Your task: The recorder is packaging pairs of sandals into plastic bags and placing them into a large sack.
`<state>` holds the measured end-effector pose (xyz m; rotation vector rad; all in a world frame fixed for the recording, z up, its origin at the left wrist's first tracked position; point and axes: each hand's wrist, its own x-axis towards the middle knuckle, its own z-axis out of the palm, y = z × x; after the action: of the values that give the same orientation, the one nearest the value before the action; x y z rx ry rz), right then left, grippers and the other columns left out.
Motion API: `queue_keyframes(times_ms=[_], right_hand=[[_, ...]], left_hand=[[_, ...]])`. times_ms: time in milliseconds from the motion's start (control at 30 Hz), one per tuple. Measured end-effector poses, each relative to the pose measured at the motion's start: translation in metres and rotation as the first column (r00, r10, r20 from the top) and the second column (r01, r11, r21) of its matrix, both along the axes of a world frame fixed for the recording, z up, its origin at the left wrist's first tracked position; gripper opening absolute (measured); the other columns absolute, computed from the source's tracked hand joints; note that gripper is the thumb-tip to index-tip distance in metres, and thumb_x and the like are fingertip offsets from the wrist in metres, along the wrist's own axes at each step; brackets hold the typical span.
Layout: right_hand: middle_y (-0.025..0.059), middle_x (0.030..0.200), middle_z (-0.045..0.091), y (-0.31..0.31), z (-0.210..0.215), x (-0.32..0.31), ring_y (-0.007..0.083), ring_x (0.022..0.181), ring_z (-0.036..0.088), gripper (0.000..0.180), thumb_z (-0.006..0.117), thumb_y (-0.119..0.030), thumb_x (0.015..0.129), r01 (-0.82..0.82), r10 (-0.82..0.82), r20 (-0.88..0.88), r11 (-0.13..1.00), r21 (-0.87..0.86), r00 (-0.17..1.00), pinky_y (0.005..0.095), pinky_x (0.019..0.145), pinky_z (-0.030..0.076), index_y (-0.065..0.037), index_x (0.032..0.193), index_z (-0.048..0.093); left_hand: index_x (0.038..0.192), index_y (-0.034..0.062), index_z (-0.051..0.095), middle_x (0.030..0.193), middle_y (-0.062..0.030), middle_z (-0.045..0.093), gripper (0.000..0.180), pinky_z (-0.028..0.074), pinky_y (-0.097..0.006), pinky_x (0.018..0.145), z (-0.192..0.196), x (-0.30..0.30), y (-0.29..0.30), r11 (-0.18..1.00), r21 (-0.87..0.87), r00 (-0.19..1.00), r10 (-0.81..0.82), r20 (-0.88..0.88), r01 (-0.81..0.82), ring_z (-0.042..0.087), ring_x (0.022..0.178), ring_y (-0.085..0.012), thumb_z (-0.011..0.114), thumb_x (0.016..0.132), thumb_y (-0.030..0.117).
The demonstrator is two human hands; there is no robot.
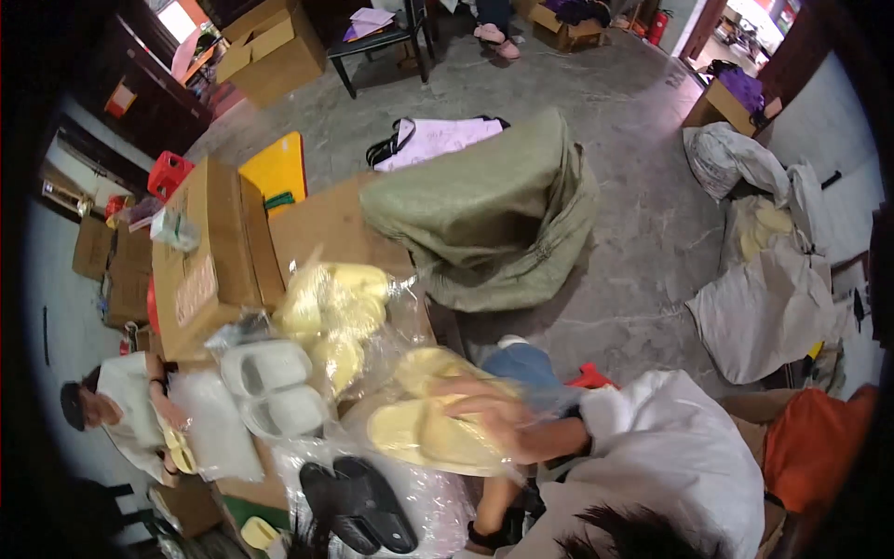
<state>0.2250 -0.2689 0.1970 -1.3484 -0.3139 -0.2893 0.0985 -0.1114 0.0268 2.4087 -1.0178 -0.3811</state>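
A pair of pale yellow slippers (419,436) in a clear plastic bag lies under my right hand (494,410). My right fingers grip the pair from above, blurred by motion. From below comes my left forearm (498,508), a black band at its wrist; the slippers hide the left hand. A black pair of slippers (358,508) rests on clear plastic bags just nearer. Farther left sits a white pair of slippers (270,387). Behind it are more bagged yellow slippers (335,303).
Across the work surface, a co-worker (130,415) handles a yellow slipper (179,452). An open cardboard box (200,261) stands at the back left. A large green woven sack (484,214) stands beyond the slippers. White sacks (764,298) line the right wall; orange cloth (815,447) lies nearer.
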Motion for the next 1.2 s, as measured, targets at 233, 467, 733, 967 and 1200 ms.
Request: queue_keyframes(times_ms=[233, 467, 733, 967, 1200], right_hand=[[0.0224, 0.112, 0.053, -0.113, 0.086, -0.015, 0.0315, 0.113, 0.047, 0.039, 0.029, -0.023, 0.099, 0.356, -0.128, -0.650, 0.905, 0.233, 0.749, 0.0455, 0.099, 0.033, 0.004, 0.102, 0.057], [0.0229, 0.101, 0.056, -0.184, 0.053, -0.018, 0.0266, 0.094, 0.057, 0.039, 0.028, -0.024, 0.099, 0.532, -0.579, -0.224, 0.812, -0.238, 0.784, 0.0341, 0.082, 0.045, 0.005, 0.090, 0.054], [0.0220, 0.084, 0.057, -0.245, 0.066, -0.005, 0.0257, 0.067, 0.061, 0.041, 0.040, -0.036, 0.096, 0.709, -0.624, -0.594, 0.695, -0.123, 0.509, 0.0389, 0.054, 0.052, 0.002, 0.083, 0.047], [0.0190, 0.088, 0.063, -0.267, 0.080, 0.029, 0.0298, 0.089, 0.060, 0.038, 0.039, -0.026, 0.097, -0.175, 0.172, -0.758, 0.982, 0.077, 0.630, 0.0400, 0.081, 0.046, 0.005, 0.085, 0.057], [0.0210, 0.089, 0.062, -0.257, 0.099, 0.035, 0.0331, 0.088, 0.060, 0.043, 0.040, -0.034, 0.096, -0.292, 0.395, -0.619, 0.919, 0.267, 0.679, 0.0436, 0.078, 0.048, 0.004, 0.085, 0.055]], left_hand=[[0.125, -0.0012, 0.043, 0.125, -0.0251, 0.045, 0.045, 0.035, -0.045, 0.097, -0.008, 0.099, -0.096, 0.885, -0.351, 0.808, 0.047, -0.588, -0.307, 0.041, 0.116, -0.0405, 0.054, 0.084, 0.014], [0.139, 0.0012, 0.024, 0.141, -0.0215, 0.030, 0.067, 0.024, -0.042, 0.108, -0.077, 0.262, -0.240, 0.997, -0.062, 0.971, 0.022, -0.237, -0.038, 0.028, 0.131, -0.0351, 0.058, 0.084, 0.018], [0.144, 0.0123, 0.013, 0.138, -0.0112, 0.040, 0.104, 0.011, -0.050, 0.109, -0.110, 0.326, -0.277, 0.779, 0.577, 0.944, -0.055, -0.325, 0.244, 0.029, 0.131, -0.0294, 0.075, 0.066, 0.040], [0.132, 0.0192, 0.043, 0.137, -0.0125, 0.041, 0.051, 0.027, -0.044, 0.104, -0.195, 0.276, -0.198, 0.820, 0.563, 0.965, 0.055, -0.257, 0.103, 0.036, 0.126, -0.0288, 0.049, 0.086, 0.040], [0.129, 0.0174, 0.047, 0.133, -0.0128, 0.045, 0.047, 0.028, -0.046, 0.102, -0.133, 0.129, 0.029, 0.976, 0.204, 0.973, -0.029, -0.229, 0.077, 0.039, 0.124, -0.0294, 0.047, 0.086, 0.037]])
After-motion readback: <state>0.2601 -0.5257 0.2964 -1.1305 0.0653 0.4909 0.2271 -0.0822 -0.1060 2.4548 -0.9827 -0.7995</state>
